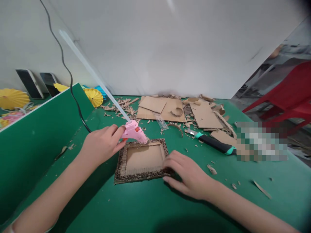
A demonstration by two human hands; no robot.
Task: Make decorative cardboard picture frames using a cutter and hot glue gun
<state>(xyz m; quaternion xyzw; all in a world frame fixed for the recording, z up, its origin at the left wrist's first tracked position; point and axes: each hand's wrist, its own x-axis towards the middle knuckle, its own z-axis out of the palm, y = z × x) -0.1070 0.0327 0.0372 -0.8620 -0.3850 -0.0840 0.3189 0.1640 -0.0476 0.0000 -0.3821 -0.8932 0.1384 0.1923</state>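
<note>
My left hand is closed around a pink hot glue gun, with a long clear glue stick jutting from its back end up and to the left. The gun's nozzle points down at the far rim of a cardboard frame, a shallow rectangle with raised corrugated edges lying flat on the table. On the frame's right side rests my right hand, its fingers curled over the edge and its thumb low beside the near right corner. Part of that rim is hidden under the fingers.
A utility knife lies to the right. Cardboard sheets and scraps spread along the white wall. A black cord hangs at left by a green divider; yellow paper fans sit behind it. A red chair stands beyond.
</note>
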